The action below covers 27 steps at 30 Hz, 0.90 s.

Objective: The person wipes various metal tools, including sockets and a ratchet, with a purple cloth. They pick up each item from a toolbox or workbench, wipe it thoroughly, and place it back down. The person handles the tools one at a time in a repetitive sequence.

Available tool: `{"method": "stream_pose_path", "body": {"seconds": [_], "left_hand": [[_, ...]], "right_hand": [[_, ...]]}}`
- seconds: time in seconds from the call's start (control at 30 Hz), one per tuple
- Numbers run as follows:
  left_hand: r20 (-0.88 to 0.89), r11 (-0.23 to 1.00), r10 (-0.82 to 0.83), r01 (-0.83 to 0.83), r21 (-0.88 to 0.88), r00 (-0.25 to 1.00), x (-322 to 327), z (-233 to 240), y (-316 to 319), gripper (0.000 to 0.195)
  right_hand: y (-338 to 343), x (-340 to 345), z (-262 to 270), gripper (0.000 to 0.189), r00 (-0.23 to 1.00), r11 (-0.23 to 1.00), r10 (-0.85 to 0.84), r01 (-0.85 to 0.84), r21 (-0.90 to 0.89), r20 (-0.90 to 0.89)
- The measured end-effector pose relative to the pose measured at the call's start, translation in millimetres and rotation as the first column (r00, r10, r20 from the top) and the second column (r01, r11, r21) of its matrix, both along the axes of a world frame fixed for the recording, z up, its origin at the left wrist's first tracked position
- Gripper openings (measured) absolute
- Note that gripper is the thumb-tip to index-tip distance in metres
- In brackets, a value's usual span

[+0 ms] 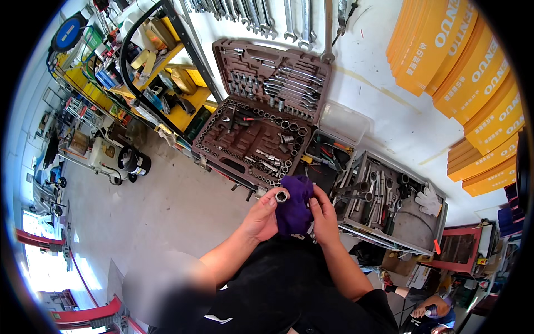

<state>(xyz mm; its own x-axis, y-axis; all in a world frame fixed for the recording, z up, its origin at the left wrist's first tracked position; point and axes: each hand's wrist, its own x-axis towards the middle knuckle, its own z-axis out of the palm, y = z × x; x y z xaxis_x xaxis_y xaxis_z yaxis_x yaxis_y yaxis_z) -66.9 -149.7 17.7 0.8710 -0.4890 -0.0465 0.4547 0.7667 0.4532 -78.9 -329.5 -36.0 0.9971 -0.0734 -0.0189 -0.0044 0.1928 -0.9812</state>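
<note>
Between finger and thumb, my left hand (260, 216) holds a chromed socket (281, 196), its open end turned up toward me. A purple cloth (295, 206) hangs bunched between my hands, gripped on its right side by my right hand (323, 218). The cloth's left edge lies against my left hand. Just beyond, a brown socket-set case (250, 146) lies open, with sockets around its tray and a row of combination spanners (292, 87) in the lid. A ratchet (230, 120) and a red-handled tool (250, 119) lie loose in the tray.
Right of the case are a plastic bin (329, 146) of pliers and a metal tool trolley (442, 208) with ratchets and a glove (428, 199). Spanners (306, 25) hang on the wall. Yellow shelving (196, 100) stands left. A person (434, 311) sits at lower right.
</note>
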Motion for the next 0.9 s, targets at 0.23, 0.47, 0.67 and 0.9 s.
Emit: {"method": "stream_pose_path", "body": {"seconds": [0.23, 0.47, 0.67, 0.9], "left_hand": [[0.026, 0.994, 0.051, -0.048, -0.102, 0.998, 6, 6, 9, 0.034], [0.027, 0.983, 0.165, -0.162, -0.088, 0.986, 9, 0, 21, 0.037], [-0.076, 0.964, 0.266, -0.267, -0.003, 0.961, 25, -2, 48, 0.039], [-0.011, 0.876, 0.061, -0.048, 0.48, 0.998, 35, -7, 92, 0.026]], "right_hand": [[-13, -8, 0, 0.055, 0.85, 0.963, 0.192, -0.066, 0.263, -0.491], [-24, -16, 20, 0.032, 0.719, 0.759, 0.585, -0.321, 0.567, -0.376], [-46, -4, 28, 0.016, 0.985, 0.99, 0.134, -0.129, 0.054, -0.11], [-40, 20, 70, 0.022, 0.926, 0.903, -0.048, -0.12, 0.411, 0.375]]}}
